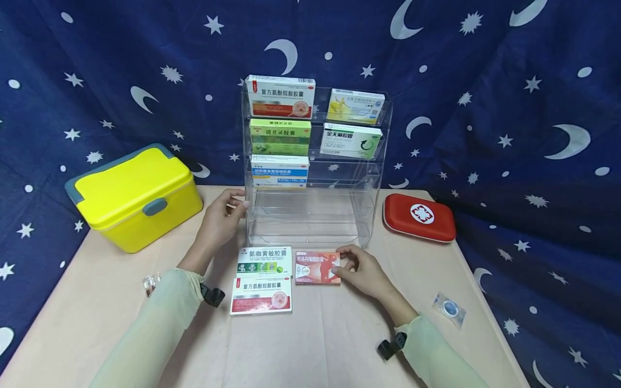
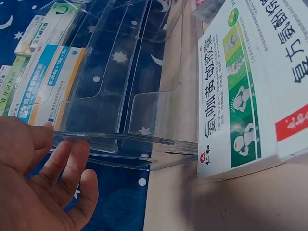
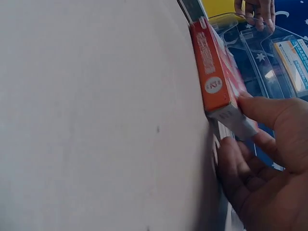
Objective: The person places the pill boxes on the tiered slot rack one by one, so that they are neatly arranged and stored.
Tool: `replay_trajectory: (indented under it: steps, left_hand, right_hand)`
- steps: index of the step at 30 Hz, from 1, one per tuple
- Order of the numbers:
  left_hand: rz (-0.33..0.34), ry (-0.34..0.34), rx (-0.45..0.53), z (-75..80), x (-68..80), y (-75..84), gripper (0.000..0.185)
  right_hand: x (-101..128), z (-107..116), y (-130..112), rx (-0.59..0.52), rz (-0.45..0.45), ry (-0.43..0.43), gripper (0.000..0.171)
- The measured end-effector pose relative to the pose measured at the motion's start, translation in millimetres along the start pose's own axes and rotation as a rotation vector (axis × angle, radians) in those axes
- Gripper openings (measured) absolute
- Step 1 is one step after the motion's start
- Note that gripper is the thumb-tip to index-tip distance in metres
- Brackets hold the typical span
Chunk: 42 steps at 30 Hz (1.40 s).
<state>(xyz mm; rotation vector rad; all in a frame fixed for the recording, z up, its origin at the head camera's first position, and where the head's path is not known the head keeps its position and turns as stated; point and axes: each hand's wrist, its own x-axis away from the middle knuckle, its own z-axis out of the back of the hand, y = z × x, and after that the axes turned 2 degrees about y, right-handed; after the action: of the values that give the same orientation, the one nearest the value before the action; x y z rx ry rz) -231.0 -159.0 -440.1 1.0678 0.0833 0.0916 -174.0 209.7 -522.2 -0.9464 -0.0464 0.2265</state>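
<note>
A clear plastic display rack (image 1: 310,215) stands on the table, with several medicine boxes on its upper tiers. My left hand (image 1: 220,223) holds the rack's left side edge between thumb and fingers; the left wrist view shows the rim by the fingertips (image 2: 79,147). With my right hand (image 1: 364,272) I pinch the right end of a pink-orange medicine box (image 1: 315,268), thumb on its front face. That box lies before the rack. To its left are a white-and-green medicine box (image 1: 264,258) and a white-and-red one (image 1: 261,295), the latter overlapping the former's lower edge.
A yellow lidded box (image 1: 140,199) with a grey handle stands at the left. To the right of the rack lies a red first-aid case (image 1: 419,217). A small clear packet (image 1: 449,310) is near the right table edge. Behind hangs a blue star-and-moon cloth (image 1: 335,32).
</note>
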Motion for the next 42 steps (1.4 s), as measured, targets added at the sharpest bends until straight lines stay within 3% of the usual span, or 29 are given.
replay_trajectory:
  steps: [18, 28, 37, 42]
  left_hand:
    - [0.002, -0.012, -0.006, -0.5, 0.7, 1.8, 0.038]
    - [0.018, -0.018, -0.009, 1.4, 2.2, 2.1, 0.04]
    - [0.031, -0.022, 0.001, 0.3, 2.3, 2.5, 0.04]
    - [0.035, -0.02, -0.005, 0.5, 1.7, 2.9, 0.04]
  right_hand:
    - [16, 2, -5, -0.095, 0.125, 0.113, 0.035]
    - [28, 0, -9, -0.096, 0.205, 0.123, 0.037]
    - [27, 2, -10, -0.06, 0.318, 0.076, 0.04]
    - [20, 11, -17, -0.156, 0.318, 0.111, 0.037]
